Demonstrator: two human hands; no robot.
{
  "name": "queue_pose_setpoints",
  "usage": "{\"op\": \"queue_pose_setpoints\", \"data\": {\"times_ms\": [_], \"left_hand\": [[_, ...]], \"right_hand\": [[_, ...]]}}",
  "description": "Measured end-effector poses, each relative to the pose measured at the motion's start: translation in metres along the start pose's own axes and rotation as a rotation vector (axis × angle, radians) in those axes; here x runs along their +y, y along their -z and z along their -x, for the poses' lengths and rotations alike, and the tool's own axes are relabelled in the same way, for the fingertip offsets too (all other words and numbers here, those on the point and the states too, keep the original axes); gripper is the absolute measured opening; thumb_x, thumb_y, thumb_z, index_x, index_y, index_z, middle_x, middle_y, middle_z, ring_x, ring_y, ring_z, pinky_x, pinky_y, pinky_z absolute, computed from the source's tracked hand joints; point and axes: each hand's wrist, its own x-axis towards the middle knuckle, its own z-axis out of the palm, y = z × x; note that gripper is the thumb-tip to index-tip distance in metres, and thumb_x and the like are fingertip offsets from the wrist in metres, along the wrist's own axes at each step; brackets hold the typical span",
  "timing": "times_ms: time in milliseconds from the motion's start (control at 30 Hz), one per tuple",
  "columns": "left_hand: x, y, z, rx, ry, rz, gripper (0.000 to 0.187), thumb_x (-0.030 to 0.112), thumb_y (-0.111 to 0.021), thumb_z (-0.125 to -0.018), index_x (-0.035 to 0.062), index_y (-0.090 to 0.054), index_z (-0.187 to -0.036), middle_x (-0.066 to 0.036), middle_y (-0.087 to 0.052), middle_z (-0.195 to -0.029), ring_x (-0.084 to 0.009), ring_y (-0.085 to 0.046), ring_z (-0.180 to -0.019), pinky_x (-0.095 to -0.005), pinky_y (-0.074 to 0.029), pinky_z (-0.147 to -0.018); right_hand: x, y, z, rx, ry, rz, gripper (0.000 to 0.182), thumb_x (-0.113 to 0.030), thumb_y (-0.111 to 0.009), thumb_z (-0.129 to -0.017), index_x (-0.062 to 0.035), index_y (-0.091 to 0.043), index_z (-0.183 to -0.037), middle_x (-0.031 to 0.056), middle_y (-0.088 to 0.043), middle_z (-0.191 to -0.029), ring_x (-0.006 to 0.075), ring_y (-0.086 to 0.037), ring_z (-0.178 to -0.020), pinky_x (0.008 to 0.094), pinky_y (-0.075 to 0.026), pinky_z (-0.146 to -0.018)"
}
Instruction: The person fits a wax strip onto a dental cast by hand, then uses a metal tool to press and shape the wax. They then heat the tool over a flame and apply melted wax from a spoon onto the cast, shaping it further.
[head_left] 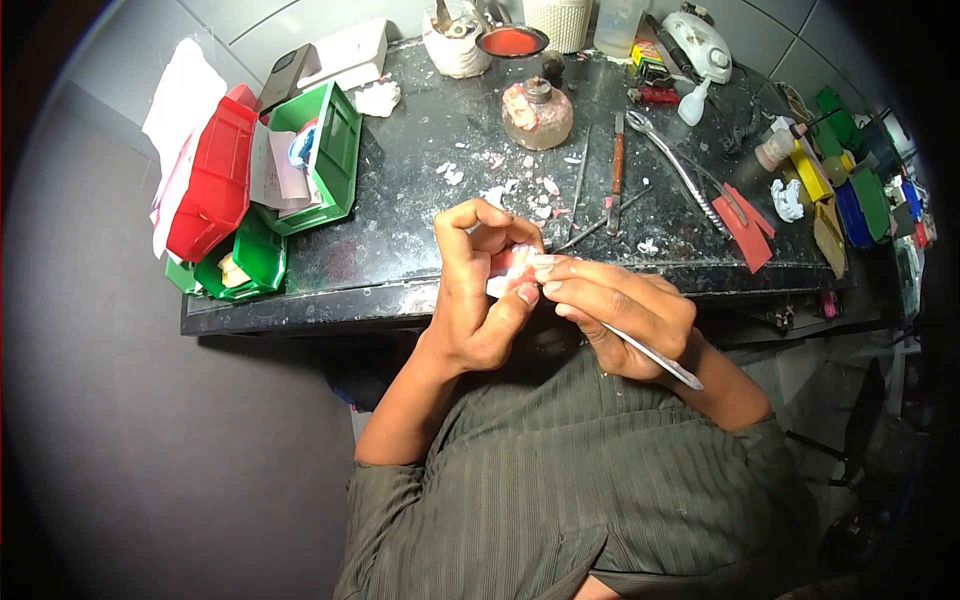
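Observation:
My left hand (pixel 470 305) is closed around a pink and white denture model (pixel 512 268), its fingers curled over the far side and the thumb along the near side. Between the fingers I make out pink wax and whitish tooth shapes; the rest is covered. In my right hand (pixel 630 315) is a slim metal wax carver (pixel 655 355), gripped like a pen. Its flat pale end points down to the right, while the working tip is hidden by the fingertips at the model. Both hands meet just off the table's front edge.
Pink and white scraps litter the black table (pixel 420 190). Beyond the hands lie a brown-handled knife (pixel 617 180), long metal pliers (pixel 680 170) and red wax sheets (pixel 748 235). A glass spirit burner (pixel 538 115) stands further back. Green bins (pixel 340 160) and a red bin (pixel 212 185) sit left.

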Motion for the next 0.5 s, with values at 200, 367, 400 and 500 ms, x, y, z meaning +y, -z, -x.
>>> {"op": "queue_pose_setpoints", "data": {"times_ms": [200,367,400,500], "left_hand": [[0.002,0.008,0.000,-0.046,0.125,0.234,0.058,0.006,-0.056,-0.083,0.0042,-0.021,-0.130,-0.019,-0.059,-0.101,-0.0179,-0.056,-0.086,-0.0317,-0.047,-0.082],[0.003,0.009,-0.004,-0.045,0.202,0.339,0.061,0.009,-0.056,-0.080,0.0053,-0.022,-0.130,-0.018,-0.061,-0.095,-0.0168,-0.057,-0.081,-0.0287,-0.046,-0.076],[0.002,0.010,-0.004,-0.058,0.224,0.369,0.062,0.009,-0.056,-0.079,0.0059,-0.022,-0.130,-0.018,-0.061,-0.093,-0.0166,-0.058,-0.079,-0.0280,-0.046,-0.074],[0.005,0.013,-0.005,-0.043,0.306,0.412,0.067,0.010,-0.058,-0.075,0.0075,-0.022,-0.131,-0.017,-0.061,-0.091,-0.0165,-0.058,-0.077,-0.0276,-0.046,-0.069]], "right_hand": [[0.000,0.002,-0.003,-0.006,-0.029,-0.043,0.023,0.001,-0.073,-0.087,0.0040,-0.067,-0.109,0.0186,-0.072,-0.106,0.0285,-0.074,-0.093,0.0326,-0.062,-0.074],[0.003,0.001,-0.004,0.016,-0.032,-0.089,0.019,-0.001,-0.072,-0.088,0.0036,-0.068,-0.106,0.0172,-0.073,-0.101,0.0284,-0.075,-0.091,0.0318,-0.061,-0.072],[0.003,0.001,-0.005,0.016,-0.032,-0.089,0.019,-0.001,-0.072,-0.088,0.0036,-0.068,-0.106,0.0172,-0.073,-0.101,0.0284,-0.075,-0.091,0.0318,-0.061,-0.072],[0.003,0.001,-0.005,0.010,-0.068,-0.140,0.016,-0.003,-0.071,-0.090,0.0037,-0.069,-0.104,0.0167,-0.074,-0.099,0.0277,-0.075,-0.089,0.0315,-0.061,-0.072]]}}
